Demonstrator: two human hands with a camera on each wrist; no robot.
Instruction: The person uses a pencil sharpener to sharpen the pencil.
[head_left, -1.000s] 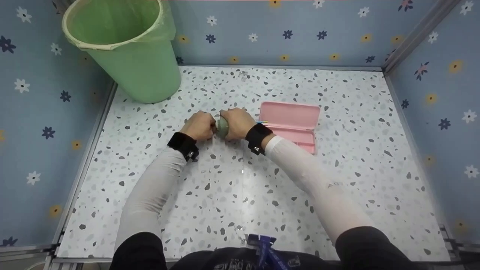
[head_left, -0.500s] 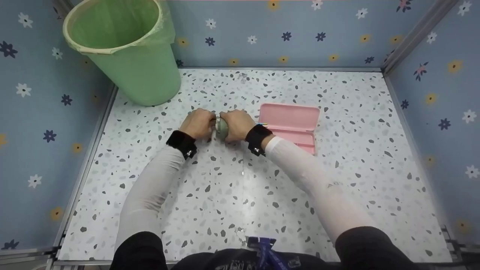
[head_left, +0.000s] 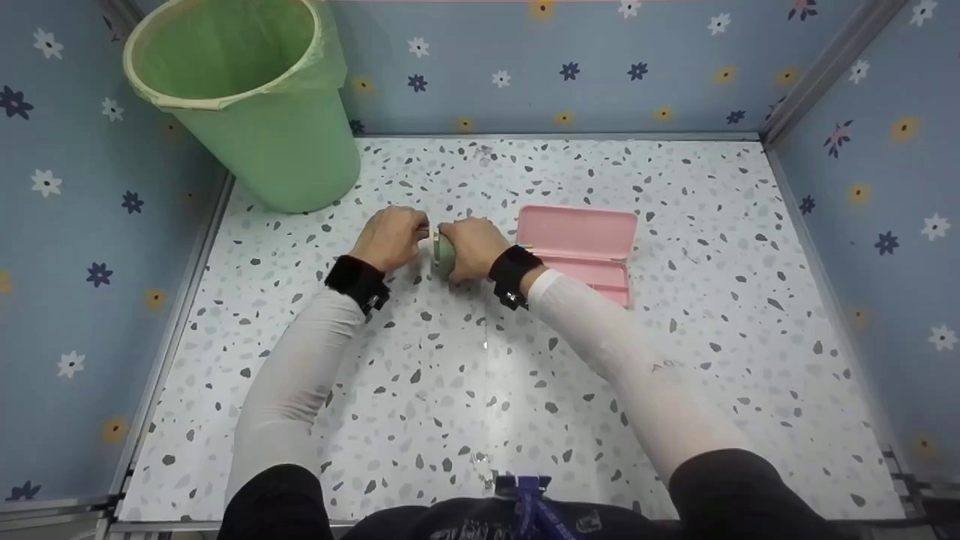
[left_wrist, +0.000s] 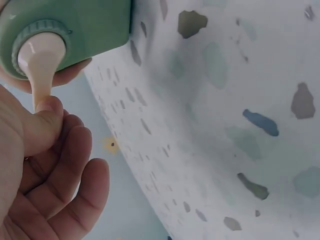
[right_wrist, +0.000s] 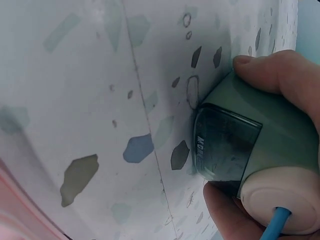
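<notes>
A green hand-crank pencil sharpener [right_wrist: 280, 120] with a dark see-through window stands on the speckled table. My right hand [head_left: 476, 249] grips its body, thumb on one side and fingers on the other. A blue pencil [right_wrist: 276, 224] sticks out of the sharpener's round cream holder; its tip inside is hidden. On the opposite end is a cream crank handle [left_wrist: 42, 62]. My left hand [head_left: 388, 236] pinches that handle between thumb and index finger, the other fingers loosely curled, as the left wrist view shows.
An open pink pencil case [head_left: 577, 231] lies just right of my right wrist, lid back. At the back left stands a tall green bin [head_left: 292, 142] with a liner. Flowered blue walls [head_left: 540, 90] enclose the table's back and sides.
My left hand has shifted a little away from me and left, with the crank handle turning. The right hand and sharpener stay nearly in place.
</notes>
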